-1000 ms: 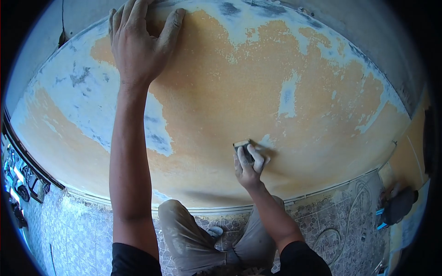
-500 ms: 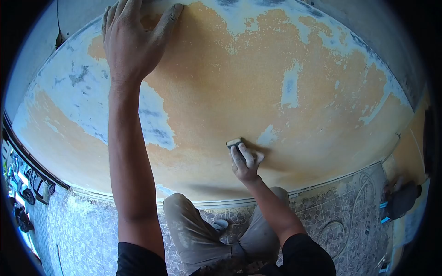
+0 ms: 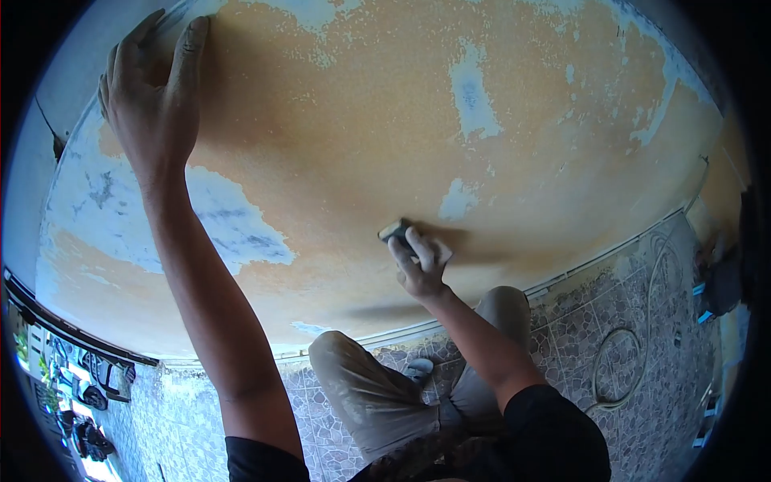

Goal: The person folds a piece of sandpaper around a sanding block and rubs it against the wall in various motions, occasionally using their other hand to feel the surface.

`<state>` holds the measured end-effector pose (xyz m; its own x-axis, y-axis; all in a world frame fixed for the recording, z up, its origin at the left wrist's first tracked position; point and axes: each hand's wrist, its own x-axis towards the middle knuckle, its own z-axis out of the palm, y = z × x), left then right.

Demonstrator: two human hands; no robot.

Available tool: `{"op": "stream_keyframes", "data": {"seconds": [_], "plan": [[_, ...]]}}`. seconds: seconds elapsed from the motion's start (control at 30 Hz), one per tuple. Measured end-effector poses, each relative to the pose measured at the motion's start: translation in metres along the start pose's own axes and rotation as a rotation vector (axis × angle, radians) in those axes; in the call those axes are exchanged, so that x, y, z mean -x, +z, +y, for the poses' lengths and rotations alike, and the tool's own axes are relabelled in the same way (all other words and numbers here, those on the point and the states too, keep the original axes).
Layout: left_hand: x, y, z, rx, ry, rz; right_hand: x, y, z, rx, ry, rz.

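Note:
A large curved-looking surface (image 3: pixel 345 161) fills the view, orange-tan with pale blue-white patches. My left hand (image 3: pixel 157 96) rests on its upper left part, dusty, with the fingers and thumb spread and nothing held. Lower down near the middle, my right hand (image 3: pixel 422 261) grips a small dark block with a pale top (image 3: pixel 393 230) against the surface. The block sits between thumb and fingers, left of and below a small whitish patch (image 3: pixel 458 199).
My dusty knees (image 3: pixel 345 361) are just below the surface's lower edge. A coiled hose (image 3: pixel 598 377) lies on the patterned tile floor (image 3: pixel 562 345) at the right. Motorcycles (image 3: pixel 88 394) stand at the far left. Dark clutter (image 3: pixel 719 281) is at the right edge.
The view has turned, so the surface and my left hand appear farther left. My right hand and the block show slightly higher and farther left, still on the surface.

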<state>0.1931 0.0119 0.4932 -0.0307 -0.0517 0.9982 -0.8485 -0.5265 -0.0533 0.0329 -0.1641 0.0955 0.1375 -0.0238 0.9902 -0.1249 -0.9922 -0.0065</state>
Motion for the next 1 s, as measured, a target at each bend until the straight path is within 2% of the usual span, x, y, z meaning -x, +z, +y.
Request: {"op": "stream_keyframes", "data": {"seconds": [0.03, 0.07, 0.13, 0.2, 0.27, 0.3, 0.37, 0.43, 0.47, 0.57, 0.67, 0.73, 0.8, 0.83, 0.9, 0.93, 1.0], "plan": [[-0.001, -0.001, -0.002, 0.003, 0.032, 0.0, 0.032, -0.002, -0.001, -0.041, 0.008, -0.113], [-0.002, -0.001, -0.007, 0.003, 0.042, -0.009, 0.035, -0.009, 0.003, -0.045, 0.021, -0.111], [-0.004, -0.001, -0.015, -0.031, 0.123, 0.0, 0.015, -0.024, 0.013, 0.023, -0.104, -0.145], [-0.004, 0.004, -0.015, 0.039, 0.117, 0.028, -0.048, -0.032, 0.016, 0.093, 0.14, -0.01], [-0.002, 0.008, -0.016, 0.111, 0.102, 0.053, -0.129, -0.038, 0.027, 0.09, 0.387, 0.218], [-0.002, 0.01, -0.017, 0.082, 0.099, 0.082, -0.148, -0.035, 0.03, 0.092, 0.396, 0.209], [-0.003, 0.013, -0.018, 0.057, 0.104, 0.113, -0.171, -0.027, 0.031, -0.09, 0.437, 0.492], [-0.003, 0.013, -0.017, 0.044, 0.105, 0.136, -0.124, -0.011, 0.007, 0.029, 0.323, 0.293], [-0.002, 0.013, -0.014, 0.046, 0.113, 0.14, -0.09, -0.003, -0.001, 0.001, 0.162, 0.257], [0.0, 0.01, -0.01, 0.112, 0.077, 0.128, 0.013, 0.003, 0.001, -0.185, -0.142, -0.103], [-0.002, 0.01, -0.016, 0.08, 0.105, 0.11, -0.002, -0.015, 0.015, -0.063, -0.13, -0.092], [0.0, 0.008, -0.016, 0.123, 0.101, 0.071, -0.06, -0.022, 0.025, 0.054, 0.076, 0.11], [0.008, 0.013, -0.007, 0.141, 0.101, 0.09, -0.123, -0.026, 0.036, 0.0, 0.35, 0.327], [0.012, 0.014, -0.001, 0.16, 0.11, 0.123, -0.129, -0.024, 0.035, 0.0, 0.358, 0.32], [0.036, 0.022, 0.0, 0.097, 0.158, 0.165, -0.137, -0.02, 0.034, -0.081, 0.466, 0.449], [0.055, 0.028, -0.001, 0.035, 0.205, 0.212, -0.12, -0.018, 0.024, -0.046, 0.375, 0.343], [0.117, 0.021, 0.015, -0.084, 0.102, 0.083, -0.053, -0.006, 0.003, -0.063, 0.205, 0.15]]}}
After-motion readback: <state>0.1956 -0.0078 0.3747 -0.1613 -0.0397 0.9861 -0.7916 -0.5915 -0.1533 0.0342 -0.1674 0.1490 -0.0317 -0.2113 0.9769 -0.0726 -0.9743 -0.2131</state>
